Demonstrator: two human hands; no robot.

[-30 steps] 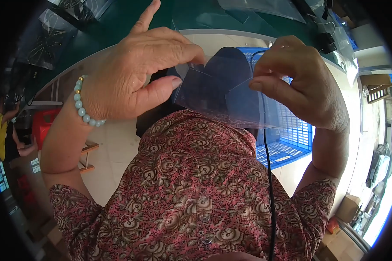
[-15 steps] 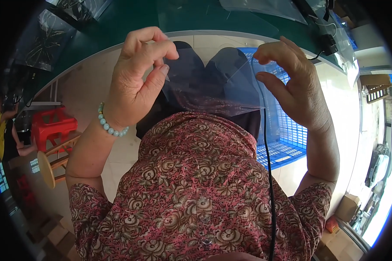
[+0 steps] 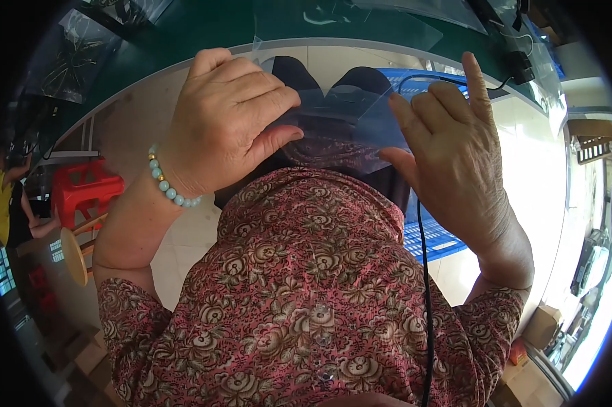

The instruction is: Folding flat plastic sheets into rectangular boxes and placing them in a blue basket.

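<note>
Both hands [image 3: 228, 122] [image 3: 455, 156] hold a clear plastic sheet [image 3: 340, 119].

Black cable [image 3: 425, 271] beside right hand [image 3: 455, 163]

Clear sheet [image 3: 340, 119] now lower, flatter

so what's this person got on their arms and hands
Both hands are bare, no gloves or rings visible. The left hand has a pale green bead bracelet with a gold bead at the wrist. The right hand wears nothing. Short floral sleeves, reddish-pink with beige flowers, cover the upper arms.
</note>
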